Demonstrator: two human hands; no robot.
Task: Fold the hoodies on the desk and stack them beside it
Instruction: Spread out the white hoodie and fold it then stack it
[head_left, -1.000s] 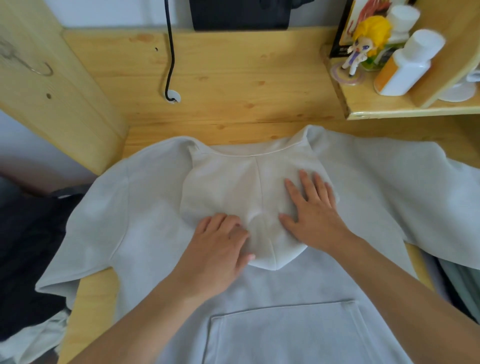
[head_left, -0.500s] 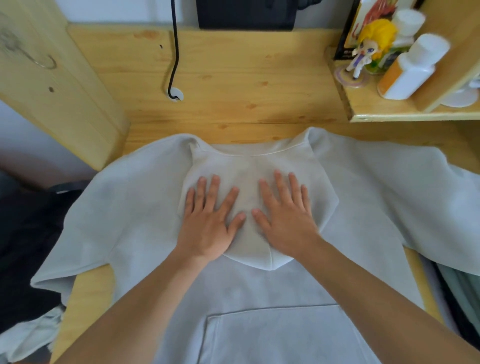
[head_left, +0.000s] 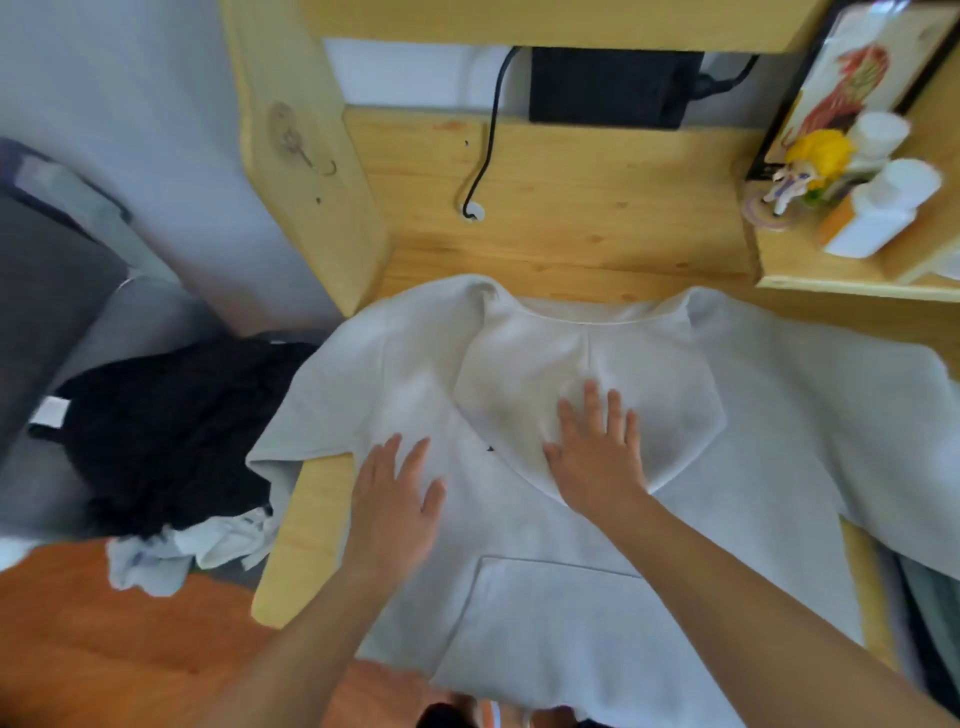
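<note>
Grip-free and flat, the left hand (head_left: 397, 506) has slid off the hood (head_left: 587, 374) toward the near sleeve while the right hand (head_left: 597, 457) still presses it, so the hoodie (head_left: 561, 613) spread on the worktop (head_left: 571, 208) looks smoothed for folding.

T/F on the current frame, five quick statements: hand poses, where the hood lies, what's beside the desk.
1. The right hand lies flat on the hood. True.
2. The left hand grips a sleeve. False: it is open, fingers spread, on the hoodie body left of the hood.
3. The hood is laid down over the hoodie's chest. True.
4. The hoodie is already folded in half. False: it lies spread out on the desk, front pocket showing.
5. Black clothing lies left of the desk. True.
</note>
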